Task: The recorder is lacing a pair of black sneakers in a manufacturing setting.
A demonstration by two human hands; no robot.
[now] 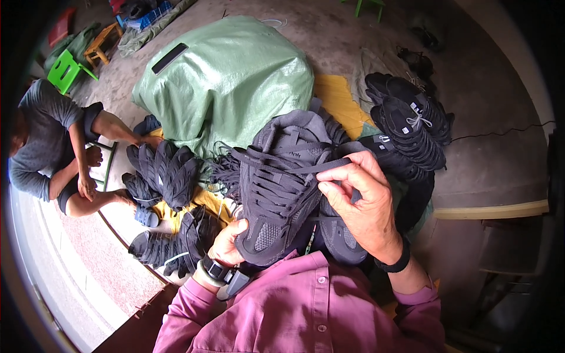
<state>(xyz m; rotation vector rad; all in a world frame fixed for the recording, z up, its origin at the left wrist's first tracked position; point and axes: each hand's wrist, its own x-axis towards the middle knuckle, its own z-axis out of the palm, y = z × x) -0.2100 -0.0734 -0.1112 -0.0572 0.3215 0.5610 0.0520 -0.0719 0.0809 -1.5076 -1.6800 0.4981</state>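
At the middle of the head view, between thumb and forefinger of my right hand (362,200), I have a dark lace (294,169) pinched tight, the rest of those fingers curled in over the eyelets; the lace runs off to my left across the top of the dark grey shoe (276,194). My left hand (226,244) is cupped under that shoe's toe, fingers closed against the sole edge, so the shoe sits held up in front of my chest with its toe toward me and its collar pointing away. A second shoe (341,235) of the same grey lies just under my right palm, touching the first. Both wrists carry dark bands above pink shirt sleeves (306,306). Beyond the shoe lies a bulging green woven sack (229,82), with a yellow sheet (335,97) showing beside it. A row of black shoes (412,126) is stacked to my right, and more dark shoes (165,170) are heaped to my left. Further left a person in a grey top (47,135) sits on the floor, near a green stool (66,69)
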